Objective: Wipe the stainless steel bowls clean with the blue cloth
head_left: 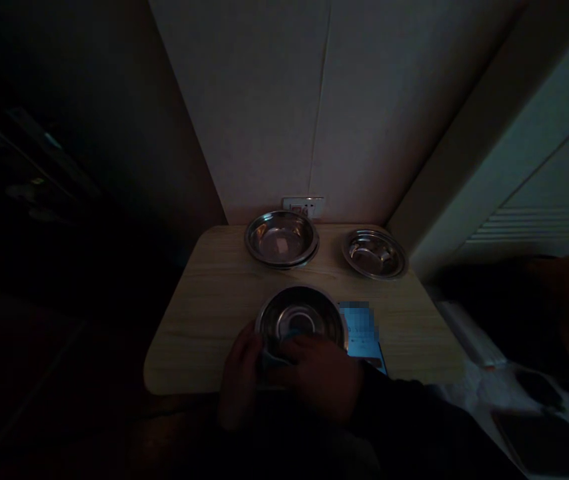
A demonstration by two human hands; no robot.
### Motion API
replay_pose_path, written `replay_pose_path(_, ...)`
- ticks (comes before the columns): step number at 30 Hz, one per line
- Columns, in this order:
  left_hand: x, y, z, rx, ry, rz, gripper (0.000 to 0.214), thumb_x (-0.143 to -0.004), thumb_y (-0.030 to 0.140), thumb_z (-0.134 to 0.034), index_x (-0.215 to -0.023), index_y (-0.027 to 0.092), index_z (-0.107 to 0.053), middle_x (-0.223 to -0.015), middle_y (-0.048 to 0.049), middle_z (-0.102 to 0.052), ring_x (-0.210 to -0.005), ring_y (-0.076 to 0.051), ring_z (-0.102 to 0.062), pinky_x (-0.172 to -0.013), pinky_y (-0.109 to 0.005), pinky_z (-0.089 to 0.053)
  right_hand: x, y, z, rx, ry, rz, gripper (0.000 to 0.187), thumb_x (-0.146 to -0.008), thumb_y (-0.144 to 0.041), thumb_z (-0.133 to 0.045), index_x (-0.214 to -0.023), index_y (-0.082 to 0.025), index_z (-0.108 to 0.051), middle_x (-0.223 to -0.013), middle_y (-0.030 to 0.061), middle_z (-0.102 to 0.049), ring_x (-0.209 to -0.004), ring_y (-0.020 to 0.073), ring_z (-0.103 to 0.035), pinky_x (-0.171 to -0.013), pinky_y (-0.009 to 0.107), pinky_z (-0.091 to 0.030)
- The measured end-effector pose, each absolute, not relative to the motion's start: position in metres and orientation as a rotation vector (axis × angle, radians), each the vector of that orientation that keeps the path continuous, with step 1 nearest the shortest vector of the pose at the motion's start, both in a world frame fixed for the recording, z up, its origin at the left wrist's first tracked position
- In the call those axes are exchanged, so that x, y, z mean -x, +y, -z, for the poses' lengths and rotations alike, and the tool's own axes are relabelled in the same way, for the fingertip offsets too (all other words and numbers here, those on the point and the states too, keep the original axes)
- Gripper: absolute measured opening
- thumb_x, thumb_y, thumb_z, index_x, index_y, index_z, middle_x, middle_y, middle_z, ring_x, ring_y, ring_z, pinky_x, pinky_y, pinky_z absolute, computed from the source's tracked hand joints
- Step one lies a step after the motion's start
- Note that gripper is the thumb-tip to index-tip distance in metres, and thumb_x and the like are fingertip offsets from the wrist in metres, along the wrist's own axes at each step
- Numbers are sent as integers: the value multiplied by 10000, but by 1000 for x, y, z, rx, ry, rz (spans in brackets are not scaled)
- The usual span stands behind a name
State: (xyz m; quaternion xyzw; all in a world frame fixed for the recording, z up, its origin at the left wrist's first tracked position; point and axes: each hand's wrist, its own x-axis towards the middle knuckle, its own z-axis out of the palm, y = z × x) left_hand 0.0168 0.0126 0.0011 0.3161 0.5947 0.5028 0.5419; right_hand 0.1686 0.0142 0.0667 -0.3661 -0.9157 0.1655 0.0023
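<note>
A shiny steel bowl (309, 300) stands near the front edge of the small wooden table. My left hand (240, 373) is closed round its left rim. Reaching over the front rim, my right hand (322, 373) has its curled fingers inside the bowl. A bluish, cloth-like piece (270, 361) shows at the front rim by the right fingers; the dim light hides most of it. Right beside the bowl lies a phone (363, 337) with a lit screen, partly under my right wrist.
Stacked steel bowls (280, 248) stand at the back of the table (204, 300), with more steel bowls (374, 257) at the back right. A wall socket (304, 205) is behind them. At the lower right, a dark flat object (544, 440) lies on a pale surface.
</note>
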Motion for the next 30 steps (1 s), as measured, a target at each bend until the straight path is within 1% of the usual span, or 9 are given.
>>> replay_pose_path(4,-18,9,-4,-882,1557,-1166,444,-771,440,-562,-1133,183,-583,-1171,-107,-624,-1096,-251,-559,-951,-392,-403,-179,2,-70,1467,-2759,-460,163,-885,-297,-541,-948,-262,-687,-1013,37,-659,-991,217,-558,-826,356,-444)
replay_pose_path(7,-24,4,-11,-978,1648,-1221,389,-800,422,-527,-1114,198,-576,-1178,-87,-613,-1111,-236,-540,-971,-368,-379,-176,-2,-63,1420,-2715,-365,180,-898,-250,-522,-1015,-267,-658,-1053,31,-657,-1004,228,-557,-837,384,-441)
replay_pose_path(11,-31,-3,-18,-984,1710,-1266,336,-806,391,-525,-1076,197,-576,-1142,-80,-620,-1092,-234,-542,-975,-347,-368,-160,-7,-44,1398,-2560,-240,278,-926,-202,-458,-1172,-254,-578,-1084,56,-646,-954,216,-568,-762,355,-461)
replay_pose_path(14,-31,-5,-18,-989,1720,-1292,304,-802,388,-531,-1040,208,-590,-1105,-66,-634,-1081,-231,-544,-985,-328,-358,-159,-7,-37,1457,-2534,-232,268,-930,-200,-445,-1150,-249,-591,-1103,67,-636,-960,223,-563,-769,375,-456)
replay_pose_path(19,-32,-7,-16,-1068,1775,-1236,312,-825,379,-494,-1078,213,-568,-1136,-78,-621,-1101,-234,-532,-1007,-322,-335,-180,7,-42,1539,-2695,-214,234,-909,-192,-468,-1071,-224,-633,-1112,106,-612,-1022,289,-528,-802,465,-437)
replay_pose_path(22,-35,-9,-18,-1074,1777,-1202,328,-839,386,-464,-1107,215,-545,-1160,-84,-607,-1117,-239,-523,-1016,-334,-321,-175,17,-41,1514,-2653,-330,264,-898,-165,-473,-1120,-199,-612,-1082,124,-610,-1022,279,-528,-803,426,-457)
replay_pose_path(25,-38,-10,-22,-1072,1782,-1186,337,-846,376,-447,-1128,210,-528,-1197,-95,-586,-1136,-242,-513,-1017,-340,-321,-157,26,-36,1409,-2425,-554,305,-874,-143,-507,-1166,-191,-582,-1139,114,-588,-1073,219,-519,-883,340,-440)
replay_pose_path(27,-40,-10,-23,-1070,1761,-1183,342,-844,365,-453,-1138,206,-527,-1223,-99,-574,-1154,-245,-504,-1023,-340,-316,-146,33,-34,1437,-2162,-645,297,-864,-151,-520,-1152,-185,-583,-1118,90,-600,-1044,180,-542,-893,286,-432)
replay_pose_path(30,-42,-10,-24,-981,1739,-1193,340,-818,352,-508,-1131,226,-546,-1235,-80,-576,-1188,-252,-481,-1048,-340,-286,-137,46,-35,1598,-1852,-580,257,-886,-184,-474,-1118,-162,-583,-1054,85,-605,-956,174,-571,-857,287,-445)
